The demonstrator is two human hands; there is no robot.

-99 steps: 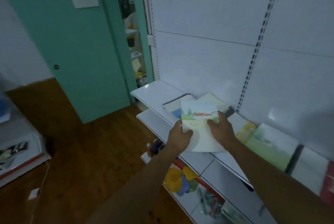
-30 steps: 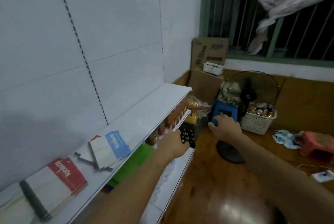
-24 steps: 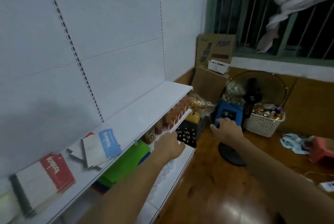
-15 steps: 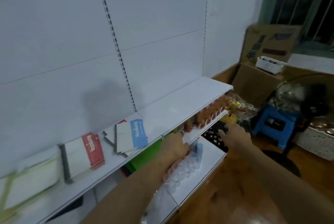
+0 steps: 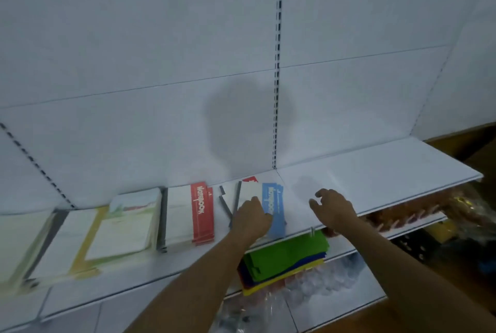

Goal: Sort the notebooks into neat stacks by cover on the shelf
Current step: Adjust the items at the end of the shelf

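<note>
On the white shelf (image 5: 375,171), left hand (image 5: 251,218) rests on blue-banded notebook (image 5: 272,206); right hand (image 5: 334,209) hovers, loosely open, empty.

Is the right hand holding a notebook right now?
No, the right hand hovers with spread fingers over bare shelf, while the left hand rests on the blue-banded notebook.

This looks like a small shop. White metal shelving (image 5: 375,169) with slotted uprights (image 5: 277,64) runs along the wall, and notebooks (image 5: 202,212) lie in rows on it like stock. A lower shelf holds coloured paper (image 5: 290,257) and plastic-wrapped goods (image 5: 316,292) (contents too blurred to identify).
</note>
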